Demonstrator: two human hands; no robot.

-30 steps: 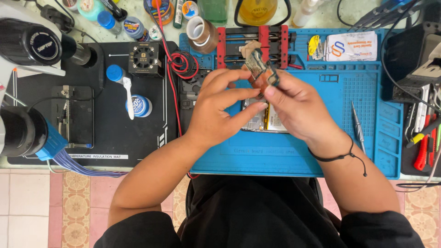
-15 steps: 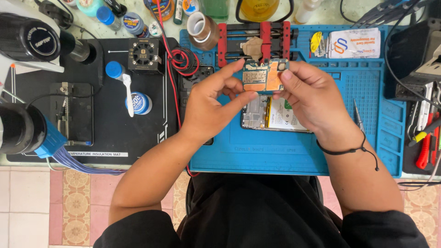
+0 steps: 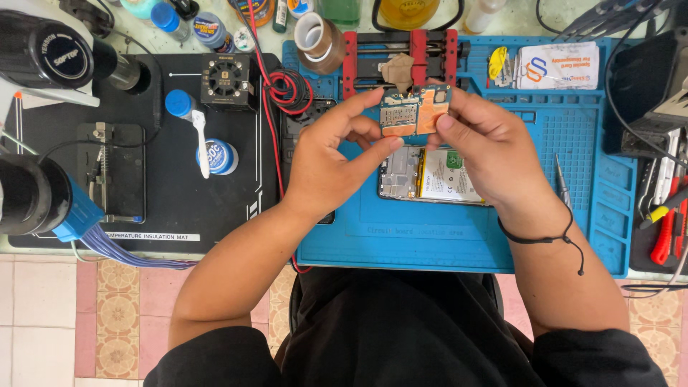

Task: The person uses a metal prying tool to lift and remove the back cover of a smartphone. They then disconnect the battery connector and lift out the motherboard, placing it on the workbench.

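Black insulation mat [image 3: 179,208] covers the left of the bench, blue silicone work mat [image 3: 459,229] covers the right, both flat and edge to edge. Microscope body [image 3: 43,50] far left, second black lens barrel [image 3: 29,197] near left with a blue clamp. Opened phone [image 3: 433,175] lies flat on the blue mat, battery and inner frame showing, just near of both hands. Red board-holder clamp [image 3: 401,50] at the far edge of the blue mat. Left hand [image 3: 326,161] and right hand [image 3: 484,143] are raised over the blue mat, together holding a small circuit board [image 3: 414,109] between them, above the opened phone and just near of the clamp. Left hand pinches the board's left edge with thumb and fingers closed on it; right hand grips the right edge the same way. Board faces the camera, roughly level. Small black fan [image 3: 226,80] on the black mat, tape roll [image 3: 319,36] far, tweezers [image 3: 562,179] right of the right hand, white-lidded jar [image 3: 215,155] left.
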